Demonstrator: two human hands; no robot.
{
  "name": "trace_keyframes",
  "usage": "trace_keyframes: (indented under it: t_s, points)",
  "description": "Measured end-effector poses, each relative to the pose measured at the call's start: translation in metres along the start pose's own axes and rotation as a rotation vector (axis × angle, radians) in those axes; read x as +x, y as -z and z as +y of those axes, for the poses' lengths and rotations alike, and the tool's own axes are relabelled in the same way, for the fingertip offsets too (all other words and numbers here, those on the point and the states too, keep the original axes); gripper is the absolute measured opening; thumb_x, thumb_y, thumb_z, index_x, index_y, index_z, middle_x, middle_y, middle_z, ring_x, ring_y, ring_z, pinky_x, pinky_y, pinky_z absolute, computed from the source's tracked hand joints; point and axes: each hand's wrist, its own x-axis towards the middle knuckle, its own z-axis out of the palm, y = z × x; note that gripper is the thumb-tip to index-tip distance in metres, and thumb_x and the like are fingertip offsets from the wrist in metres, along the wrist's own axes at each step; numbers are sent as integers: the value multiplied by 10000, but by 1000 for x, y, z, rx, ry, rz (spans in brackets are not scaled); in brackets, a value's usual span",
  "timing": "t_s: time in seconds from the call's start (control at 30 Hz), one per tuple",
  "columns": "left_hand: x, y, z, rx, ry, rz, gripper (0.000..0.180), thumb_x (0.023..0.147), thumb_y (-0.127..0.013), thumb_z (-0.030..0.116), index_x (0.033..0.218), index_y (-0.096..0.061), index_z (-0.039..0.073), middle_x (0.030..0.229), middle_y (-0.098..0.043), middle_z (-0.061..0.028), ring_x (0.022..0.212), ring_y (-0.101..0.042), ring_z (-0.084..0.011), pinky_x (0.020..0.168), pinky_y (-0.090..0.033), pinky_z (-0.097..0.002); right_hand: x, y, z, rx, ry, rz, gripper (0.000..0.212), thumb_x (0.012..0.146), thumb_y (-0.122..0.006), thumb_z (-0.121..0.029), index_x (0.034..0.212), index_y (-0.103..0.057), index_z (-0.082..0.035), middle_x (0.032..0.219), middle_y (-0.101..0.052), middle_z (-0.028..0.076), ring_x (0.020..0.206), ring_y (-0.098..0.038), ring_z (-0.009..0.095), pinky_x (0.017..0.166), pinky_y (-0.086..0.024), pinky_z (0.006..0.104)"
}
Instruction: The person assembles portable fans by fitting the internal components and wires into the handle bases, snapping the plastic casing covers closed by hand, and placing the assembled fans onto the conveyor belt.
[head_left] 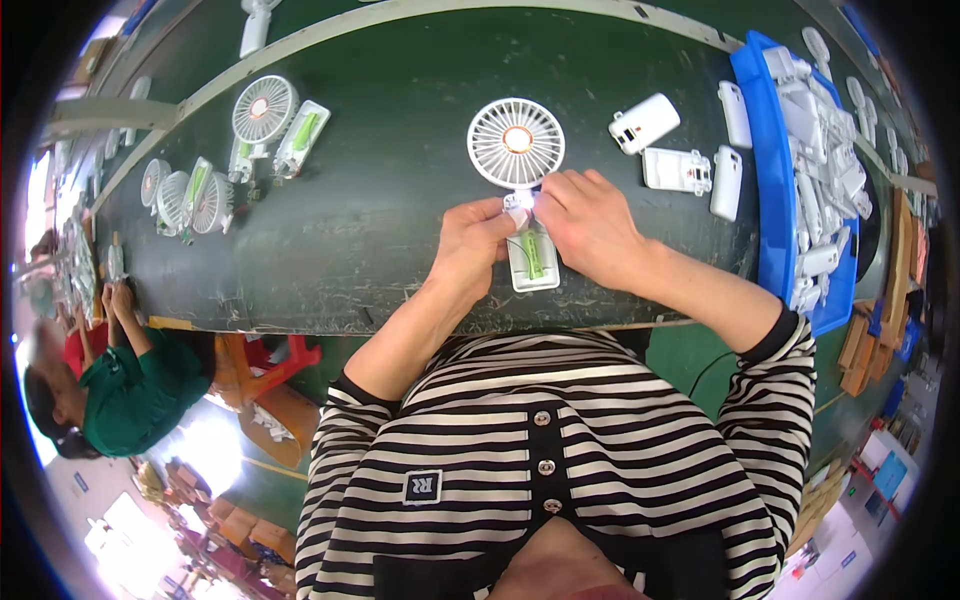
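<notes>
A white handheld fan [517, 142] lies on the dark green bench, its round grille pointing away from me. Its handle is opened up, and a green battery [533, 256] shows in the white handle shell [520, 282]. At the neck, just under the grille, my left hand [471, 236] pinches the fan from the left side. From the right, my right hand [588, 222] has its fingers closed at the same neck joint. A bright spot shines between the fingertips. Any small part inside the pinch is hidden.
A blue bin [768, 180] heaped with white shells stands at the right. Loose white handle covers [648, 122] lie beside it. Several partly assembled fans [265, 108] rest at the left. A co-worker in a green top [150, 390] sits at the far left.
</notes>
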Motion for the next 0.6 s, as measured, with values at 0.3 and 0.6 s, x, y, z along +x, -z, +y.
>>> trace_keyframes:
  t_s: [0.3, 0.6]
  points:
    - [15, 27, 1, -440, 128, -495, 492, 862, -492, 356, 1152, -474, -41, 1099, -542, -163, 986, -552, -264, 820, -461, -384, -7, -3, 11, 98, -102, 64, 152, 626, -581, -50, 750, -493, -42, 768, -485, 74, 693, -518, 247, 590, -396, 361]
    - [5, 19, -11, -441, 2, -388, 410, 807, -618, 164, 1140, -499, -44, 1080, -575, -130, 940, -584, -220, 824, -494, -365, -8, 6, 12, 234, -138, 109, 152, 650, -557, 3, 783, -496, -41, 784, -493, 72, 666, -506, 265, 584, -400, 369]
